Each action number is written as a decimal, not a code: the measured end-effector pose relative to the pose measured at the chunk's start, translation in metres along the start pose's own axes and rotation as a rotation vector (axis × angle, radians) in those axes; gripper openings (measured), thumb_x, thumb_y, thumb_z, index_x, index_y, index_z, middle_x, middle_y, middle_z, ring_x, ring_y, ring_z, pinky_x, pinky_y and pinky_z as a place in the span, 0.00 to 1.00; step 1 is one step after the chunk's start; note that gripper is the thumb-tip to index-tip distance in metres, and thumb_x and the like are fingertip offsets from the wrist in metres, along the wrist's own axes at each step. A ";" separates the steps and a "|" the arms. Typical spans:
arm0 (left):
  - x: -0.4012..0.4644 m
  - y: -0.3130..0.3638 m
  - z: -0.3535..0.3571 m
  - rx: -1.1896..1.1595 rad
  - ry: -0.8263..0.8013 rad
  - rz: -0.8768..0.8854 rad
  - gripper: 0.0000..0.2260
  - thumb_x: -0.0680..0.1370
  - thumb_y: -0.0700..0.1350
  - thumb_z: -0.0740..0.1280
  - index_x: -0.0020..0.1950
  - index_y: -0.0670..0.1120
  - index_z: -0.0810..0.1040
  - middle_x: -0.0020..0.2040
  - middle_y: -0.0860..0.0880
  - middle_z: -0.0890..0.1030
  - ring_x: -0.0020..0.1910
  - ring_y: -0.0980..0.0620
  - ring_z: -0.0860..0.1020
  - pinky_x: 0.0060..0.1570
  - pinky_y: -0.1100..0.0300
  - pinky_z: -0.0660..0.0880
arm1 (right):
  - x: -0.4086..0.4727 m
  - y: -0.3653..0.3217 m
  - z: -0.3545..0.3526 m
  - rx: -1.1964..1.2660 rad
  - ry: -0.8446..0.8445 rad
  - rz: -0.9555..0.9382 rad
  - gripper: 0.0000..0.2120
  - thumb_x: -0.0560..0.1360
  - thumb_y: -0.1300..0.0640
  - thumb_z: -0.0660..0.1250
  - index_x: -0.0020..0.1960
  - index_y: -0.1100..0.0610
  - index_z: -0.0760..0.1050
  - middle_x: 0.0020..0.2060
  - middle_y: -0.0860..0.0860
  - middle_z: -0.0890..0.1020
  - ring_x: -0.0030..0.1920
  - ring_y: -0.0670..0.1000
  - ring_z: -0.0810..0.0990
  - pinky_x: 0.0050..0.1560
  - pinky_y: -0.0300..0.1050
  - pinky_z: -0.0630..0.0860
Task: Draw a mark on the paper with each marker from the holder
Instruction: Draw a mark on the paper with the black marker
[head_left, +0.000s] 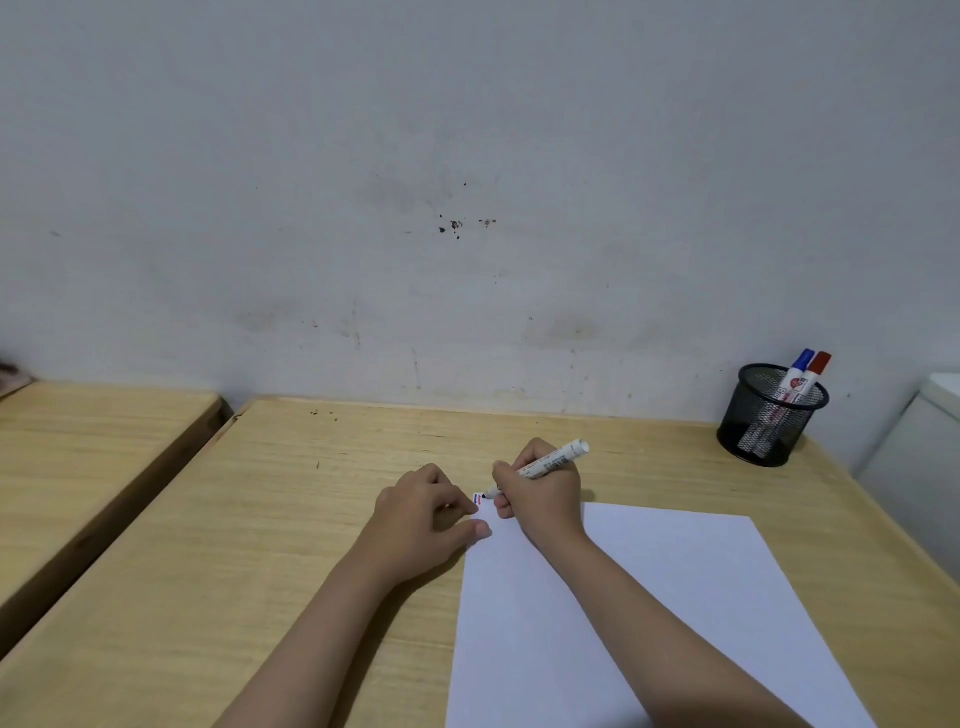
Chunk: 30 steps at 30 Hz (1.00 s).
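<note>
Paper (623, 623) lay nearest; left hand (426, 512) pinned its far corner, fist curled. Right hand (540, 493) gripped marker (550, 462), tip at that corner beside two marks. Best: short, light stroke; holder (769, 415) far right.

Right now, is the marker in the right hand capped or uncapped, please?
Uncapped: the marker shows a bare dark tip at the paper.

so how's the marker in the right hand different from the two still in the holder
The marker in the right hand, call it the held marker, is uncapped with a dark tip at the paper; the blue-capped marker and red-capped marker are capped. The held marker lies slanted low over the paper's corner; the two capped ones stand leaning in the mesh holder. All three share white printed barrels.
</note>
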<state>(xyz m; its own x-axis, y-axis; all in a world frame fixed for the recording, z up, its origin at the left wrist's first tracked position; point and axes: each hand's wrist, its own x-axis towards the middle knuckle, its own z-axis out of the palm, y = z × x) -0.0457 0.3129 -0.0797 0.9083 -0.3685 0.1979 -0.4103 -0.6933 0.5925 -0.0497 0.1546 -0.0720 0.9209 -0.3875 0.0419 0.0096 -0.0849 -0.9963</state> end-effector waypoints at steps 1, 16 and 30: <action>0.000 0.000 0.000 0.003 0.000 0.002 0.14 0.66 0.61 0.71 0.47 0.57 0.81 0.45 0.56 0.75 0.46 0.59 0.72 0.48 0.57 0.69 | 0.000 0.000 0.000 0.000 0.000 0.000 0.12 0.68 0.67 0.67 0.31 0.59 0.66 0.26 0.60 0.75 0.26 0.54 0.79 0.26 0.43 0.75; 0.001 -0.001 0.000 -0.011 0.008 0.001 0.13 0.65 0.59 0.73 0.47 0.57 0.81 0.45 0.56 0.75 0.48 0.60 0.73 0.53 0.55 0.72 | 0.000 -0.003 -0.009 0.237 0.139 -0.003 0.11 0.70 0.63 0.71 0.36 0.59 0.69 0.28 0.59 0.80 0.24 0.51 0.79 0.26 0.43 0.76; 0.051 0.059 0.030 -0.052 0.073 0.030 0.15 0.73 0.48 0.67 0.60 0.50 0.75 0.52 0.51 0.75 0.49 0.50 0.77 0.51 0.52 0.76 | -0.023 -0.028 -0.108 0.295 0.053 -0.018 0.07 0.66 0.61 0.76 0.42 0.56 0.80 0.30 0.51 0.79 0.26 0.49 0.73 0.26 0.41 0.72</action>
<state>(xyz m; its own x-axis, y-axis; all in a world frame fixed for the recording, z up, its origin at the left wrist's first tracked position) -0.0259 0.2344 -0.0582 0.8999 -0.3414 0.2713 -0.4345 -0.6488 0.6247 -0.1135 0.0668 -0.0375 0.8980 -0.4366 0.0554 0.1455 0.1756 -0.9737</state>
